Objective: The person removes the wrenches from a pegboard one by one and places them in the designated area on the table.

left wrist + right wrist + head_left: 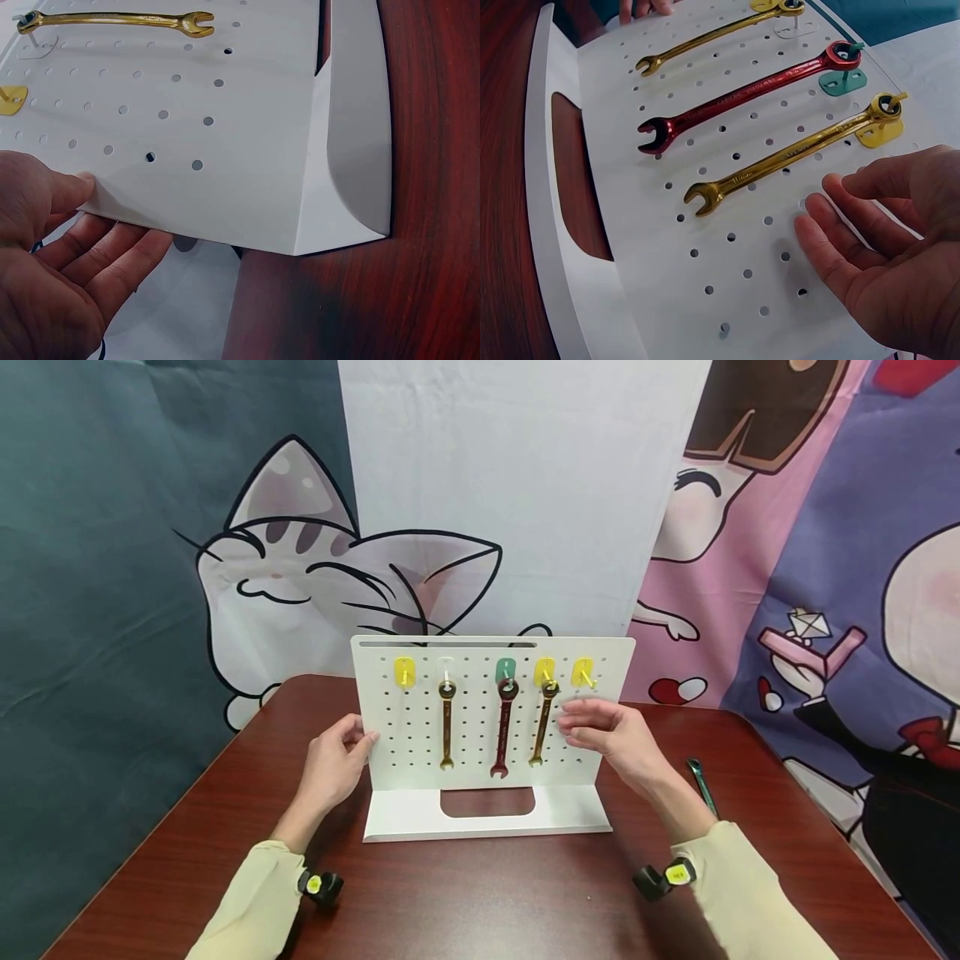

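Note:
A white pegboard (pixel 480 743) on a flat base stands upright on the table. At its left edge my left hand (pixel 337 764) grips the panel, thumb (pixel 71 191) on the front face and fingers behind. Three combination wrenches hang by their ring ends: a gold wrench (pixel 447 727) on the white hook (pixel 446 667), a red wrench (pixel 503 731) on the green hook (pixel 506 669), and another gold wrench (pixel 795 154) on a yellow hook (pixel 882 135). Just right of that last wrench, my right hand (pixel 618 739) hovers before the board with loosely bent fingers, holding nothing.
Bare yellow hooks sit at the board's far left (pixel 405 672) and far right (pixel 583 673). A green wrench (pixel 701 783) lies on the brown table (pixel 480 893), beyond my right forearm. Cartoon-printed cloth (pixel 510 485) hangs behind the table.

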The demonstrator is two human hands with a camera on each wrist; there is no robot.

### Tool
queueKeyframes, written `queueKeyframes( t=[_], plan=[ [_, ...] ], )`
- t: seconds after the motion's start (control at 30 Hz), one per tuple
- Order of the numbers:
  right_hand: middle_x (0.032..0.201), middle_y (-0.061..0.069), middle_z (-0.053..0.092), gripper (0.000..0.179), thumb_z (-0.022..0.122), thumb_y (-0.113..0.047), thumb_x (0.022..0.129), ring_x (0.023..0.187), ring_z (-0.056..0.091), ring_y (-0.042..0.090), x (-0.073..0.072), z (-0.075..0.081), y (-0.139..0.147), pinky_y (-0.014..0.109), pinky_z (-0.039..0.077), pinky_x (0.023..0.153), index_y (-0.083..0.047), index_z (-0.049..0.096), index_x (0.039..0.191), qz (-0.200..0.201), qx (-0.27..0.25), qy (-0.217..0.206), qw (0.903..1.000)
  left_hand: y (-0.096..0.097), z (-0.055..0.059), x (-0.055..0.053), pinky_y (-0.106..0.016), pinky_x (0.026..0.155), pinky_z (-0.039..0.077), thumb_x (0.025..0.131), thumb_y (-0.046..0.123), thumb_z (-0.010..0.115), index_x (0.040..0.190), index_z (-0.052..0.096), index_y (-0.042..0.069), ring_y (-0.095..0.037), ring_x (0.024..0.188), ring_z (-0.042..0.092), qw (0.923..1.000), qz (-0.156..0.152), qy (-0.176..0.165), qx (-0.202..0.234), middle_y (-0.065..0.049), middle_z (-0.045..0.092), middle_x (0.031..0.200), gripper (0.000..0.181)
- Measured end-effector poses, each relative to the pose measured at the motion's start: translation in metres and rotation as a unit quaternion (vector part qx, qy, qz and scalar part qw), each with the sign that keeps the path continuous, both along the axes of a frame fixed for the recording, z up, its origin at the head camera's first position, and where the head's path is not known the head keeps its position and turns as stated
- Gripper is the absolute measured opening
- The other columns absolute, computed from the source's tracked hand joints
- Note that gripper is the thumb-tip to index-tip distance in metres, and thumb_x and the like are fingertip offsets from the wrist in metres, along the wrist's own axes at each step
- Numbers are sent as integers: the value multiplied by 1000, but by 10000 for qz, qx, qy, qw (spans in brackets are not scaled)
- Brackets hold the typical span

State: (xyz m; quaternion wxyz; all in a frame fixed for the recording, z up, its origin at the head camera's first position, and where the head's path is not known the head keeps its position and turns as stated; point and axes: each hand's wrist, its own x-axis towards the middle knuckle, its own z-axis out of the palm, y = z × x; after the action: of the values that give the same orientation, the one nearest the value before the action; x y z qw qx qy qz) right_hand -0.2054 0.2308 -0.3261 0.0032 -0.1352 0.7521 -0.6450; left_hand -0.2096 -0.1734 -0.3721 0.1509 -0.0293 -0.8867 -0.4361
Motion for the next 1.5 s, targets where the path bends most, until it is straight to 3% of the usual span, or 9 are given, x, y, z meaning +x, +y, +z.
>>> queueKeyframes(
  t=[0.2, 0.53, 0.77, 1.27, 1.5],
  plan=[
    [125, 24, 74, 44, 70, 8, 95, 111, 76, 19, -1, 0, -5, 31, 61, 92, 9, 60, 139, 11, 71, 33, 10000, 0, 1, 0, -26, 62, 44, 105, 15, 66, 111, 68, 5, -17, 71, 60, 10000, 5, -6, -15, -11, 69, 88, 12],
    [116, 9, 79, 44, 71, 7, 95, 107, 76, 12, -2, 0, -12, 28, 60, 92, 9, 61, 137, 7, 100, 89, 9999, -1, -1, 0, -26, 62, 44, 105, 15, 66, 112, 68, 5, -17, 71, 59, 10000, 10, -14, -20, -12, 69, 89, 13],
    [121, 14, 77, 46, 72, 5, 94, 103, 75, 8, -2, 0, -19, 25, 59, 91, 7, 60, 139, -47, 236, -17, 9997, -2, -2, 1, -26, 62, 45, 105, 14, 67, 112, 68, 5, -18, 71, 59, 10000, -14, 13, 0, -12, 69, 89, 12],
    [116, 8, 77, 47, 73, 1, 94, 100, 73, 6, -2, 0, -23, 23, 58, 90, 6, 61, 139, -157, 376, -237, 9989, -1, -4, 1, -26, 59, 43, 104, 14, 67, 107, 67, 6, -20, 69, 55, 10000, -73, 24, -24, -11, 67, 86, 9],
    [118, 10, 75, 48, 71, 6, 94, 100, 74, 10, -2, 1, -24, 31, 61, 91, 10, 58, 140, 32, 26, -327, 9995, -2, -2, 1, -26, 59, 42, 104, 14, 68, 107, 68, 6, -19, 69, 54, 10000, -56, 44, -3, -11, 67, 85, 9]
  ],
)
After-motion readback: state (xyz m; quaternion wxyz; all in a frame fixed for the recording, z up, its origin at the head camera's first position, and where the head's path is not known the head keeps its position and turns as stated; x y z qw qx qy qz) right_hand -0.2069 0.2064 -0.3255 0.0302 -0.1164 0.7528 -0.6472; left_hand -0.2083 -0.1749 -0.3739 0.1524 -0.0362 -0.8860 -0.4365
